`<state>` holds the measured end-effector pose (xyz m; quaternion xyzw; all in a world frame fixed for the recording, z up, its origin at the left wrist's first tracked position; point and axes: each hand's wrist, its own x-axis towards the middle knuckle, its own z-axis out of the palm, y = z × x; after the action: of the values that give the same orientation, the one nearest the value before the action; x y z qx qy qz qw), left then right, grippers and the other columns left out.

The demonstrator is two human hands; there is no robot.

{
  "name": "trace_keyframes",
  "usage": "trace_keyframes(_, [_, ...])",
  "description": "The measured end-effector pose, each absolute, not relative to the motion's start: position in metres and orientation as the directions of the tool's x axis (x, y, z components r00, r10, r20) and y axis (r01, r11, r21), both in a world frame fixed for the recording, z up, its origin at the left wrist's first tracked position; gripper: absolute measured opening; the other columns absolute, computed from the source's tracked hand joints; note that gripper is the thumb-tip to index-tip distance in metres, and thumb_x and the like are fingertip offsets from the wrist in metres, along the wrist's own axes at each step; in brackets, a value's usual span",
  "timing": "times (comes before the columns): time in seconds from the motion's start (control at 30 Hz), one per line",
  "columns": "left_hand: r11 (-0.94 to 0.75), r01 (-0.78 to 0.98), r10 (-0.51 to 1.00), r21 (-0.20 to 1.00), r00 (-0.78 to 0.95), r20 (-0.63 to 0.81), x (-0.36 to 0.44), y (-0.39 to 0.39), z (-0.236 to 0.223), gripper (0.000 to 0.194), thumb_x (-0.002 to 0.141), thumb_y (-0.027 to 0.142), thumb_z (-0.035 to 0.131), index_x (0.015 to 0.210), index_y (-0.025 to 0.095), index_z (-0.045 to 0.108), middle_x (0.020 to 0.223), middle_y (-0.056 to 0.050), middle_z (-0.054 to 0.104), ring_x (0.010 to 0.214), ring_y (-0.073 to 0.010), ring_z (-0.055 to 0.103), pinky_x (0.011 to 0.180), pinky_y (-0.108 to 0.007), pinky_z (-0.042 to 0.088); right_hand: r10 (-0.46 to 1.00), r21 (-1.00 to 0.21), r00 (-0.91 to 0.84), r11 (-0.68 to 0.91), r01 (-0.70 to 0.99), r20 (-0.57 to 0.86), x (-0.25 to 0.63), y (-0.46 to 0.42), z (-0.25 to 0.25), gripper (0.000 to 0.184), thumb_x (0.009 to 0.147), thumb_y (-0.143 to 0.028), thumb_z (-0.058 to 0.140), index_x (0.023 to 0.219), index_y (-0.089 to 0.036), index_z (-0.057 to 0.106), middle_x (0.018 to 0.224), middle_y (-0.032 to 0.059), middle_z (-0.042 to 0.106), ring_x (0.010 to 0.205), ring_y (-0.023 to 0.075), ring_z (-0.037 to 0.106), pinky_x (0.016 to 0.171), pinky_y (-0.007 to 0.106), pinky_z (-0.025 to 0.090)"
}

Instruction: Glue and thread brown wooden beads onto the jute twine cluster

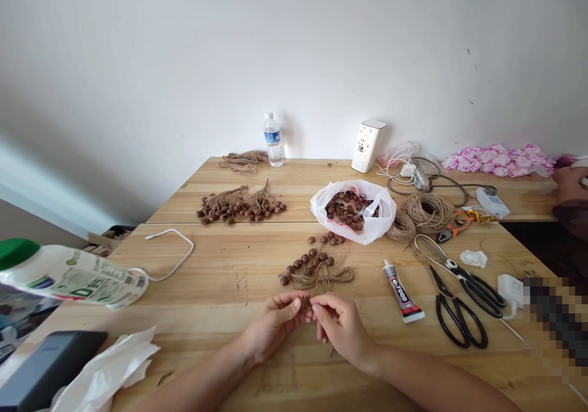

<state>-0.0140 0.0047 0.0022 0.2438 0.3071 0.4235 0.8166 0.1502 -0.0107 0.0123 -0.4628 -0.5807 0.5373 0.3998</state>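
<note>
Near the table's front, my left hand is closed, pinching a brown nut-like ball between thumb and fingers. My right hand meets it from the right, thumb and forefinger pressed together at the ball's edge on what looks like a twine end; the fingers partly hide it. Just beyond my hands lies a bunch of similar brown balls tied on jute twine, with a braided loop at its right. A white plastic bag holding many loose brown balls sits behind that bunch.
Finished-looking bunches and loose twine lie at back left. On the right are a glue tube, two scissors, twine coils and pliers. A bottle and phone-like dark box lie left.
</note>
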Motion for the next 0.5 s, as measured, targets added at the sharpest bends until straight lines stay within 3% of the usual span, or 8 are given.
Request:
trace_keyframes(0.13, [0.589,-0.579,0.797,0.563,0.531,-0.288,-0.014,0.006,0.004,0.019,0.074,0.022,0.072,0.089,0.011,0.073,0.076,-0.008,0.071,0.070,-0.0151,0.064,0.069,-0.027,0.048,0.966,-0.989,-0.257,0.051,0.140,0.013,0.155,-0.011,0.010,0.022,0.091,-0.032,0.044,0.088,-0.015,0.057,0.062,-0.0005,0.056,0.045,0.0085,0.051,0.041,0.018,0.040])
trace_keyframes(0.27, [0.610,-0.595,0.783,0.523,0.555,-0.281,-0.015,0.008,0.002,0.020,0.078,0.021,0.068,0.093,0.009,0.071,0.077,-0.008,0.070,0.072,-0.0149,0.064,0.070,-0.026,0.047,0.931,-0.905,-0.309,0.293,0.307,0.197,0.160,-0.009,0.012,0.017,0.090,-0.021,0.042,0.086,-0.017,0.058,0.075,0.0039,0.061,0.061,0.0121,0.057,0.057,0.023,0.047])
trace_keyframes(0.37, [0.612,-0.602,0.783,0.513,0.553,-0.285,-0.016,0.009,0.000,0.020,0.080,0.022,0.066,0.094,0.008,0.071,0.075,-0.009,0.069,0.072,-0.0150,0.064,0.071,-0.026,0.048,0.861,-0.804,-0.407,0.463,0.373,0.306,0.164,-0.008,0.014,0.018,0.087,-0.013,0.042,0.095,-0.018,0.058,0.087,0.0064,0.063,0.079,0.0159,0.060,0.073,0.027,0.048])
trace_keyframes(0.5, [0.609,-0.607,0.787,0.510,0.542,-0.294,-0.017,0.009,0.000,0.019,0.079,0.024,0.067,0.090,0.009,0.071,0.075,-0.009,0.070,0.070,-0.0146,0.064,0.071,-0.026,0.048,0.818,-0.721,-0.491,0.531,0.445,0.300,0.167,-0.009,0.013,0.030,0.084,-0.012,0.046,0.113,-0.018,0.051,0.094,0.0080,0.064,0.085,0.0185,0.061,0.077,0.030,0.049])
